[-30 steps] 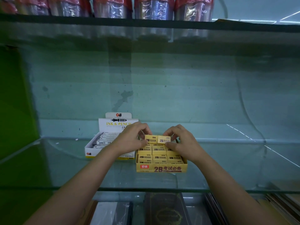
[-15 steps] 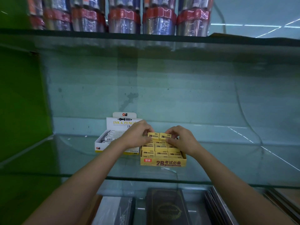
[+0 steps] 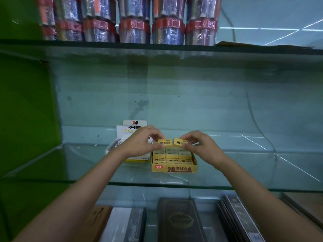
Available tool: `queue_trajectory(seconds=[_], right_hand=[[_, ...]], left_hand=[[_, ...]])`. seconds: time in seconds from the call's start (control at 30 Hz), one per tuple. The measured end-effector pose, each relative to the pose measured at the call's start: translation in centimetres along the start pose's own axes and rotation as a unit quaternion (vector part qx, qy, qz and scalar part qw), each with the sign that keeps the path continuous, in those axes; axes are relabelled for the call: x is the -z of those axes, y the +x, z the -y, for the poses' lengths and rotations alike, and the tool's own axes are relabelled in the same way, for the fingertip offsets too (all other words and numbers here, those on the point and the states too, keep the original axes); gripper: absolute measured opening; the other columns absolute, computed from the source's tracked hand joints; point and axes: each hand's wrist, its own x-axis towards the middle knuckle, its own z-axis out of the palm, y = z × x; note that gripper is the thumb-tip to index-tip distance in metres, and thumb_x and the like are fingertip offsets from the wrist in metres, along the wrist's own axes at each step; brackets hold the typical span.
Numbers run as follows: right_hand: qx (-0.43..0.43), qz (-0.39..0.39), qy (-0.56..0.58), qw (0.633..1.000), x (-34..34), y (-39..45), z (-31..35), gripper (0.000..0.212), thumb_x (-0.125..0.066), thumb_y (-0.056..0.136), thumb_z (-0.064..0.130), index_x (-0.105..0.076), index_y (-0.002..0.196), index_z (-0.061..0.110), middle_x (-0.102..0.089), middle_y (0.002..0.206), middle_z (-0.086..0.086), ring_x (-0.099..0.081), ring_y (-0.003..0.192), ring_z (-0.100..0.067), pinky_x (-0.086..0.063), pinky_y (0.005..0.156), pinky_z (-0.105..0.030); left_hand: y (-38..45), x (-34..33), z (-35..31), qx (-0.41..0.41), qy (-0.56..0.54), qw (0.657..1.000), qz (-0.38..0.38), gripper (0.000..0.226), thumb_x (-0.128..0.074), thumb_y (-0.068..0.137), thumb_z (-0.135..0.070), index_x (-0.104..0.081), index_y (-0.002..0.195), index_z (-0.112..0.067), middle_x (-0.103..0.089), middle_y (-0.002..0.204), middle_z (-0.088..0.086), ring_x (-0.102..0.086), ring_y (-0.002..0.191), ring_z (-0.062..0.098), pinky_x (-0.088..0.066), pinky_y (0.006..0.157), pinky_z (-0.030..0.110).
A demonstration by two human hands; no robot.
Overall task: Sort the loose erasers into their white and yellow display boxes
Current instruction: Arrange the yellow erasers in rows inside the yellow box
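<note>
Your two hands hover just above the yellow box (image 3: 174, 167), an eraser pinched in each. The box top is packed with erasers, no open slot showing. White box (image 3: 129, 154) sits touching or just beside it at 9 o'clock, under your left hand (image 3: 139, 143). Glass shelf (image 3: 253, 172) lies bare from 3 o'clock out. Back wall (image 3: 192, 102) blocks 12 o'clock. Upper shelf (image 3: 157, 48) overhead, well apart from your hands.
</note>
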Motion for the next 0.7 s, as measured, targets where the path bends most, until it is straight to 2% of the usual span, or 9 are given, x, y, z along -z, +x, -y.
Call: queue_trajectory(seconds=[0.13,0.23,0.3,0.37,0.47,0.6,0.7], right_hand=[[0.029,0.035,-0.068,0.997,-0.4,-0.5,-0.3,0.016,-0.067,0.082,0.015,-0.066,0.096,0.022,-0.058,0.1,-0.001,-0.055,0.082,-0.001,-0.041,0.073,-0.004],[0.02,0.067,-0.117,0.991,-0.5,-1.0,-0.5,0.02,-0.068,0.082,0.019,-0.067,0.101,0.021,-0.058,0.096,-0.001,-0.052,0.08,-0.005,-0.039,0.07,-0.007],[0.013,0.087,-0.142,0.986,-0.8,-1.2,-0.5,0.023,-0.068,0.082,0.022,-0.067,0.105,0.02,-0.055,0.088,0.005,-0.049,0.075,-0.001,-0.038,0.065,-0.007],[0.012,0.083,-0.155,0.984,-1.1,-1.2,-0.2,0.025,-0.068,0.082,0.023,-0.068,0.107,0.019,-0.05,0.083,0.012,-0.048,0.073,0.0,-0.037,0.063,-0.007],[0.022,0.06,-0.17,0.983,-1.6,-1.0,0.1,0.025,-0.069,0.081,0.022,-0.067,0.106,0.018,-0.049,0.087,0.009,-0.049,0.077,-0.004,-0.036,0.065,-0.006],[0.01,0.03,-0.138,0.99,-2.3,-0.9,0.0,0.013,-0.073,0.076,0.02,-0.069,0.088,0.017,-0.054,0.088,0.008,-0.054,0.078,-0.004,-0.039,0.065,-0.006],[0.018,0.033,-0.123,0.992,-2.6,-0.9,0.3,0.008,-0.072,0.077,0.014,-0.072,0.085,0.013,-0.059,0.087,0.007,-0.056,0.084,-0.009,-0.04,0.069,-0.006]], left_hand=[[-0.9,-0.7,0.3,-0.007,0.032,0.999,0.041,0.019,-0.073,0.078,-0.021,-0.069,0.096,-0.016,-0.059,0.091,-0.005,-0.058,0.086,0.008,-0.042,0.081,0.016],[-1.3,-1.2,0.7,0.001,0.08,0.994,0.069,0.024,-0.072,0.08,-0.025,-0.069,0.101,-0.016,-0.055,0.093,-0.005,-0.054,0.091,0.01,-0.039,0.081,0.02],[-1.4,-1.4,0.7,0.008,0.106,0.991,0.075,0.027,-0.072,0.079,-0.026,-0.068,0.104,-0.017,-0.052,0.094,-0.004,-0.052,0.093,0.011,-0.039,0.084,0.023],[-1.3,-1.5,0.7,0.013,0.117,0.99,0.071,0.029,-0.072,0.078,-0.028,-0.068,0.105,-0.019,-0.051,0.095,-0.003,-0.05,0.094,0.012,-0.039,0.084,0.024],[-1.1,-1.7,0.8,0.003,0.138,0.989,0.061,0.029,-0.074,0.075,-0.032,-0.065,0.102,-0.025,-0.049,0.091,-0.006,-0.044,0.093,0.009,-0.037,0.082,0.026],[-1.3,-1.8,1.6,0.023,0.113,0.993,0.038,0.032,-0.077,0.071,-0.036,-0.055,0.094,-0.031,-0.044,0.086,-0.011,-0.043,0.075,0.003,-0.033,0.066,0.018],[-1.4,-1.7,1.6,0.022,0.09,0.995,0.035,0.032,-0.077,0.071,-0.038,-0.051,0.09,-0.033,-0.047,0.085,-0.011,-0.047,0.07,0.001,-0.037,0.065,0.017]])
